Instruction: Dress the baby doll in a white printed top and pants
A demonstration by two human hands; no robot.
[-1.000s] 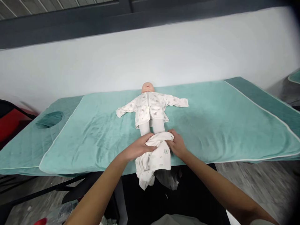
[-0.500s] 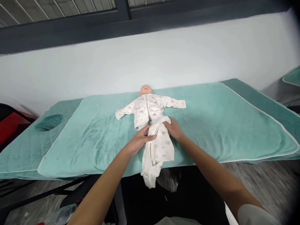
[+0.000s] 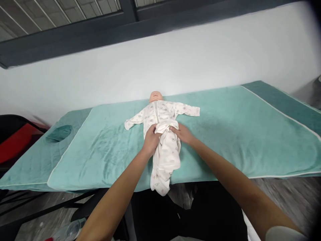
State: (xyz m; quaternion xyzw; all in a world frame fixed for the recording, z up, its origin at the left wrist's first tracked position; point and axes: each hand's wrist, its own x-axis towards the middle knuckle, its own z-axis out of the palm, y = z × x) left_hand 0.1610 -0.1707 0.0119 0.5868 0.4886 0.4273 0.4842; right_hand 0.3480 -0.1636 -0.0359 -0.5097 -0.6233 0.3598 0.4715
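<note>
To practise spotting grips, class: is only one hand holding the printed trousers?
No, the left hand and the right hand both grip the printed trousers by the waistband.

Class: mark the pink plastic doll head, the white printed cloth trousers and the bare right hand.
Doll head [image 3: 155, 97]: head view, its middle.
Trousers [image 3: 169, 150]: head view, printed leg cloth.
Right hand [image 3: 185, 134]: head view, back of hand.

Looks like a long bed [image 3: 30, 169], wears a smooth teal cover [image 3: 233, 137] with white piping over darker teal fabric, and has a rounded hole [image 3: 59, 133] near the left end. Carries a doll [image 3: 155, 96] face up, arms spread, in a printed white jacket [image 3: 164, 114], with printed white trousers [image 3: 168, 154] overhanging the near edge.
</note>
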